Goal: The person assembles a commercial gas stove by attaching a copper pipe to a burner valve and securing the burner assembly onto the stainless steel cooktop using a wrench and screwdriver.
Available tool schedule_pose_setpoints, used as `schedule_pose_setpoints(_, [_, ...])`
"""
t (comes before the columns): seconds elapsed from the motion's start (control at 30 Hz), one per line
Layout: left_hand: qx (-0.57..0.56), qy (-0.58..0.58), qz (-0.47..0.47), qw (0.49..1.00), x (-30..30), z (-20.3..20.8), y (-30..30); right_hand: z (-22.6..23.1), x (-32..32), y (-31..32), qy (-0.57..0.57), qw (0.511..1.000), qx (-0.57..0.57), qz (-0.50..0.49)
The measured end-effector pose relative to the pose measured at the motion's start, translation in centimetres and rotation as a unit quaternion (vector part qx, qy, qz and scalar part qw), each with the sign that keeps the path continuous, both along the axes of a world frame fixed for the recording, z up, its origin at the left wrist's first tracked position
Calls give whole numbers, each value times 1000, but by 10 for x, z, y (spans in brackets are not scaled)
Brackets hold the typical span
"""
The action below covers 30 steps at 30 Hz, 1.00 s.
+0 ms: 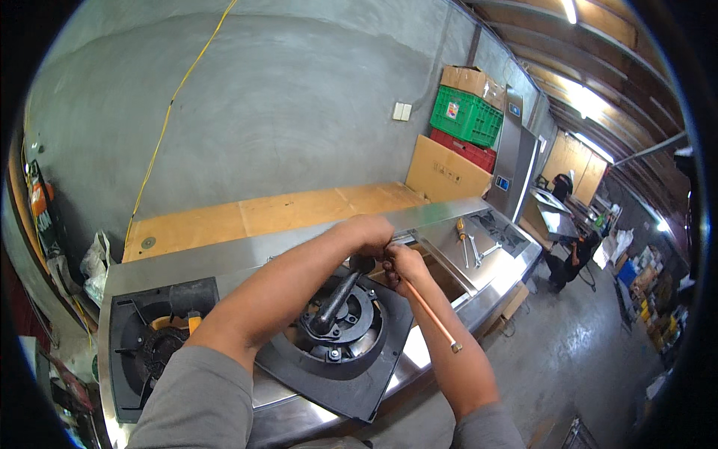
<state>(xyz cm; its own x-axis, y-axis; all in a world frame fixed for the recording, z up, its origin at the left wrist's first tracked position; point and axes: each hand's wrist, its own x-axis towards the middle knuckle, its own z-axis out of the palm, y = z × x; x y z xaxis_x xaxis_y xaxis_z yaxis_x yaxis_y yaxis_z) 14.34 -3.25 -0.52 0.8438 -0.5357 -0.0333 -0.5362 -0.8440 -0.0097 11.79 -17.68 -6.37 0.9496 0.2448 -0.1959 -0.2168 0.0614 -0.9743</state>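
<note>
"One black burner [155, 348] leftmost?"

"Yes, beside my left forearm. Second burner [350, 329] askew between my arms, black pipe [338, 299] over it."

"Hands?"

"Left hand [372, 233] curled beyond that pipe; grip hidden, cannot tell. Right hand [404, 265] closed on the copper tube [434, 317], upper end. Farther right: screwdriver [461, 230], two wrenches [475, 251]."

Our left arm [288, 283], bare below grey fabric sleeve [206, 400], slants forward and across to right; wrist [345, 238] bent, left hand [372, 232] knuckles uppermost, fingers mostly hidden from view. Our right arm [456, 348], bare below matching grey sleeve [488, 428], angles forward and inward; right hand [405, 263] bunched, fingers curled. Our hands close together, right nearer us; whether they touch, unclear.
</note>
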Motion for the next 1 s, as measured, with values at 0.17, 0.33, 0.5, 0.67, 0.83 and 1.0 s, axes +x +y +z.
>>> schedule_pose_setpoints(0.17, [-52, -4, 9, 999, 7, -11, 12, -12, 7, 6, -9, 998, 42, -34])
schedule_pose_setpoints(0.33, [-57, -9, 10, 998, 12, -14, 14, -14, 9, 9, -12, 996, 71, -58])
schedule_pose_setpoints(0.5, [-58, -4, 17, 998, 11, -12, 8, -24, 12, 11, -44, 989, 89, -112])
schedule_pose_setpoints(0.67, [-50, -11, 25, 998, 12, -16, 11, -25, 8, 16, -47, 986, 113, -113])
schedule_pose_setpoints(0.83, [-56, -1, 35, 998, 9, -14, 9, -31, 6, 19, -59, 983, 106, -141])
schedule_pose_setpoints(1.0, [-73, 1, 47, 996, 11, -15, 9, -35, 11, 20, -60, 978, 125, -155])
